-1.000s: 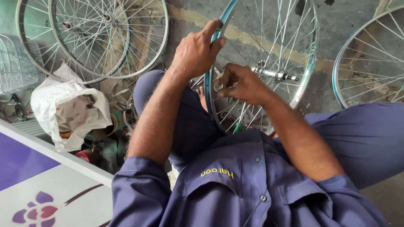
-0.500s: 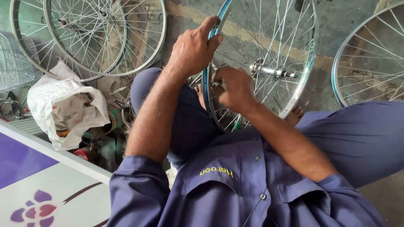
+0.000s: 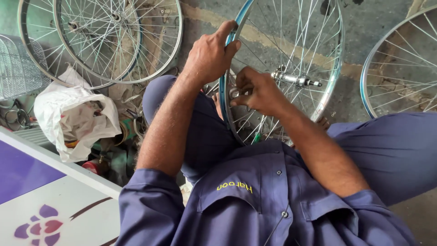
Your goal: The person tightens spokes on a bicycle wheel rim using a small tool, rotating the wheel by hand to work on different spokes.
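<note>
A spoked bicycle wheel with a blue-tinted metal rim stands upright between my knees, its hub axle pointing right. My left hand is shut on the rim's left side near the top. My right hand reaches among the spokes just inside the rim, fingers pinched on a small metal tool at a spoke end; the tool is mostly hidden by the fingers. I wear blue work clothes.
Two more spoked wheels lie overlapping on the concrete at upper left, another wheel at the right edge. A white plastic bag and a wire basket sit left. A white and purple panel fills the lower left.
My right hand has shifted slightly along the rim among the spokes. My left hand keeps its grip on the rim. The view has moved a little.
</note>
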